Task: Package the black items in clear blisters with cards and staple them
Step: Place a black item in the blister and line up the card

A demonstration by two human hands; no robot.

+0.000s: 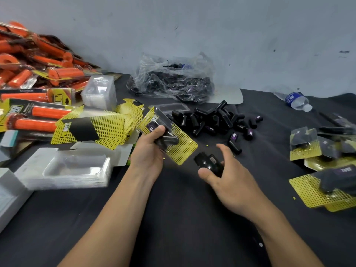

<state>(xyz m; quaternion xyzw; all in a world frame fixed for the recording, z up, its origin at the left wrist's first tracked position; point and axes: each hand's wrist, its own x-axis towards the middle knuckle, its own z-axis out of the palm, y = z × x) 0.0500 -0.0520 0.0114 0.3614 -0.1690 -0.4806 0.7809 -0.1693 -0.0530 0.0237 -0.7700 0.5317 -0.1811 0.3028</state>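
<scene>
While the left hand [148, 151] clamps its fingers on a filled, carded blister [169, 139] above the counter [173, 218], the right hand [227, 178] curls loosely round a black stapler [208, 161] (so it looks); a few finished packs [317, 189] lie right, many loose black items [212, 120] wait unpacked.

Scuffed pale wall [231, 26] — dark table [173, 218], cloth-covered

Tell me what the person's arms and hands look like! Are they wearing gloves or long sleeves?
No gloves and no sleeves in view. The left hand and the right hand are bare, and no rings show on the fingers you can see. The left forearm and the right forearm are uncovered down to the picture's bottom edge, with no watch or bracelet showing.
</scene>
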